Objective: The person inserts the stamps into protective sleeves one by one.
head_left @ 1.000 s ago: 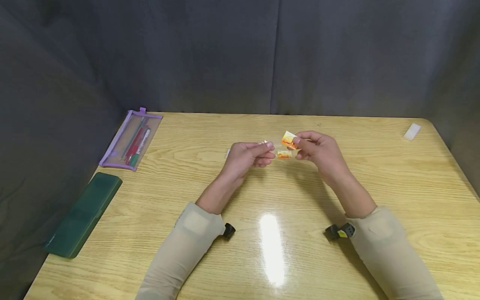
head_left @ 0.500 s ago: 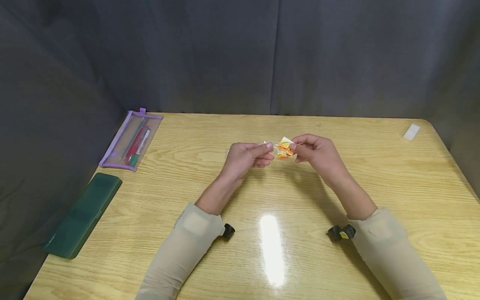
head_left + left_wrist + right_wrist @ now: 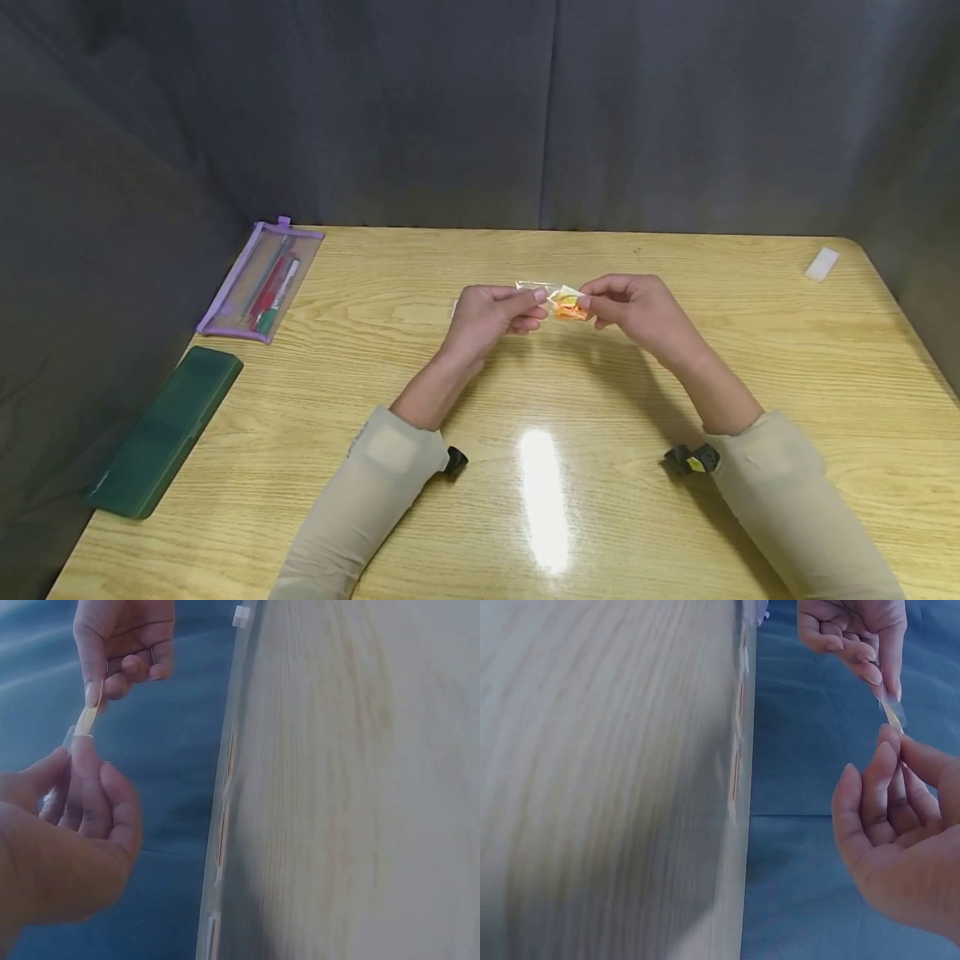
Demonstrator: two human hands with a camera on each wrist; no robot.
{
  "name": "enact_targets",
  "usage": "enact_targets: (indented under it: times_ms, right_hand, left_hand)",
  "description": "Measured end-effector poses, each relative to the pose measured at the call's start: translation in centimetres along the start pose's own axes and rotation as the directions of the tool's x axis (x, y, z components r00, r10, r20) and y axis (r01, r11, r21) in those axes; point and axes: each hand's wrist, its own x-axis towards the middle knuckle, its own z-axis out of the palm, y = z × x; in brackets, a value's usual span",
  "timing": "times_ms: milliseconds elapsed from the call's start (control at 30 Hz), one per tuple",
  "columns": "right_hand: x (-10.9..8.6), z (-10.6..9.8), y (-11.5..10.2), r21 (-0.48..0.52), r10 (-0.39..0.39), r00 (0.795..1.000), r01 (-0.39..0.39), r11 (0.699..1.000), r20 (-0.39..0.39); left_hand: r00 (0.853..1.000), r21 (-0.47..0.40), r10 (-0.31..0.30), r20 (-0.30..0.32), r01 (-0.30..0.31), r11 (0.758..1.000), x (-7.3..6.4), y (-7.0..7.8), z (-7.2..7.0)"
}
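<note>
Near the middle of the table, my left hand (image 3: 491, 321) pinches a small clear plastic sleeve (image 3: 897, 714) between thumb and fingers. My right hand (image 3: 637, 317) pinches a small yellow-and-orange card (image 3: 567, 303) by its right side. The card meets the sleeve's edge between both hands, above the table. In the left wrist view the card (image 3: 88, 720) looks thin, seen nearly edge-on. How far it lies inside the sleeve I cannot tell. Beyond the hands, flat pieces with orange lines (image 3: 736, 776) lie on the tabletop, mostly hidden from the head view.
A clear mesh pouch with purple edging (image 3: 260, 279) holds pens at the back left. In front of it lies a dark green case (image 3: 165, 433). A small white block (image 3: 822, 264) sits near the back right corner. Dark curtains (image 3: 480, 117) surround the wooden table (image 3: 420, 517).
My right hand has come down and slightly left, bringing the card against the clear sleeve. The left hand has stayed nearly still, keeping its pinch.
</note>
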Motion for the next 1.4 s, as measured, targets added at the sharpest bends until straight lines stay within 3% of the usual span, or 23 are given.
enact_targets:
  times_ms: [233,467,867,1167,1400]
  right_hand:
    - [0.2,-0.5,-0.1,-0.027,0.047,0.996,-0.045,0.999,0.080]
    - [0.4,-0.7,-0.4,-0.029,0.053,0.991,-0.050,0.998,0.120]
    - [0.7,-0.1,-0.2,0.115,0.031,0.998,-0.038,0.993,0.057]
    - [0.7,0.3,-0.1,0.146,0.050,0.999,-0.052,0.988,0.019]
    - [0.6,0.2,-0.1,0.139,0.044,0.998,-0.049,0.989,0.039]
  left_hand:
    - [0.999,0.028,0.033,-0.001,-0.033,0.999,-0.1,-0.1,0.1]
    - [0.998,0.044,0.003,0.063,-0.005,0.999,-0.1,0.1,0.3]
    - [1.000,-0.021,0.027,-0.012,-0.028,0.999,0.1,0.0,0.8]
    - [1.000,-0.030,0.005,-0.012,-0.005,1.000,0.2,-0.2,1.1]
    - [0.999,0.017,-0.007,0.035,0.007,1.000,0.1,-0.3,0.8]
